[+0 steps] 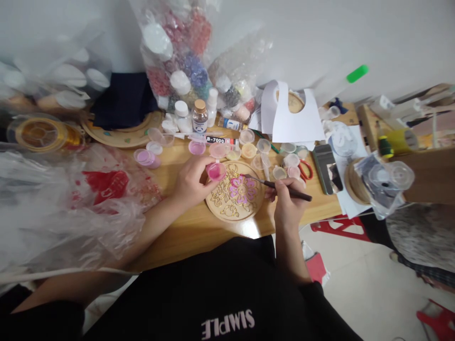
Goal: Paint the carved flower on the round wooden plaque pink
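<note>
My left hand [194,180] is closed around a small clear cup of pink material [216,172], tilted over the left upper edge of a round wooden board [216,213]. Raised gold outlines of flowers and leaves cover the board, and one flower [242,190] is filled with lilac and some deeper pink. In my right hand [286,201] is a slim dark-handled tool [295,192] with a metal shaft, like a small spatula. Its tip reaches the flower's upper petals; the exact tip shape is too small to tell.
Several small cups, including a pink one [197,147], stand behind the board near a B-7000 glue tube [220,140]. Red-handled scissors [305,170] and a phone [327,168] lie right. Plastic bags [88,213] cover the left; bottles [199,116] stand at the back.
</note>
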A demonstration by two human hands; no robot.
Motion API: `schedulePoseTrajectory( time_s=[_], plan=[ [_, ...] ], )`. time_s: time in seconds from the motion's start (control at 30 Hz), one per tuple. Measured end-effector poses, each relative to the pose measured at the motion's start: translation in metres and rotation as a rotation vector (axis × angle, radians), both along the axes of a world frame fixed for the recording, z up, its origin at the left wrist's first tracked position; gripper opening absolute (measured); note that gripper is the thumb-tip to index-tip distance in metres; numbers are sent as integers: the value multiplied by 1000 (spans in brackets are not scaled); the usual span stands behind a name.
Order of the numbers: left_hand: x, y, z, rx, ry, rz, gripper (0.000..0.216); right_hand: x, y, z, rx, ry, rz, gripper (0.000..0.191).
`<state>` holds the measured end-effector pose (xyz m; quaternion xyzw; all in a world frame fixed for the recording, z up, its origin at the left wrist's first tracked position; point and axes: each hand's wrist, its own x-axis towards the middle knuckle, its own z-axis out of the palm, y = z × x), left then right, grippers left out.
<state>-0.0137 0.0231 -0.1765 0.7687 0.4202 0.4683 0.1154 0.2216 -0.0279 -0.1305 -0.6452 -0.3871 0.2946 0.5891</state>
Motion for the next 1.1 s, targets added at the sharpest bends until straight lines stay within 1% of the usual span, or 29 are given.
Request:
schedulePoseTrajectory(
  time_s=[0.27, 0.53, 0.73, 1.1],
  plan=[
    [0, 0, -2, 6, 0, 1, 23, 0, -1, 1, 49, 8, 14, 26],
    [-1, 0, -2, -32, 25, 9, 21, 1, -1, -3, 40, -3, 13, 23],
    [0, 1, 0, 45, -24, -4, 19, 1, -1, -2, 39, -11, 16, 23],
    [1, 1, 1, 44, -14, -6, 20, 1, -1, -1, 31, -20, 8, 21]
  ],
)
